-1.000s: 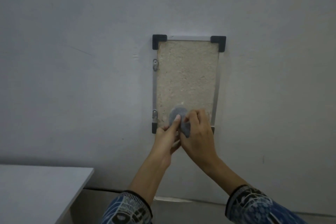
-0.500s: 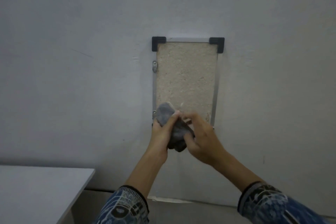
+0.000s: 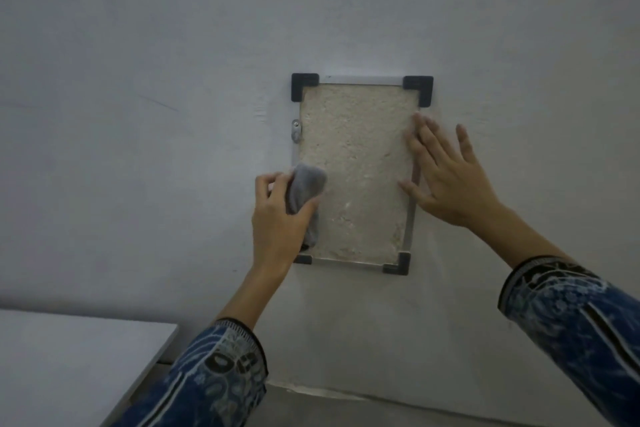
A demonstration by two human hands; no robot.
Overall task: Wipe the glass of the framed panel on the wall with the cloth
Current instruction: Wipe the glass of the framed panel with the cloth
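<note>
The framed panel (image 3: 356, 163) hangs upright on the grey wall, with a thin metal frame, black corner pieces and a rough beige sheet behind its glass. My left hand (image 3: 277, 222) grips a bunched grey cloth (image 3: 306, 194) pressed on the glass at the panel's lower left edge. My right hand (image 3: 446, 177) lies flat with fingers spread over the frame's right edge, partly on the wall. The lower left corner piece is mostly hidden behind my left hand.
A white table (image 3: 69, 364) juts in at the bottom left, below and left of the panel. The plain wall (image 3: 173, 80) surrounds the frame. The floor seam (image 3: 346, 392) runs under the panel.
My right hand let go of the cloth and moved up to the frame's right edge, fingers spread. My left hand keeps the cloth and rose along the left side of the glass.
</note>
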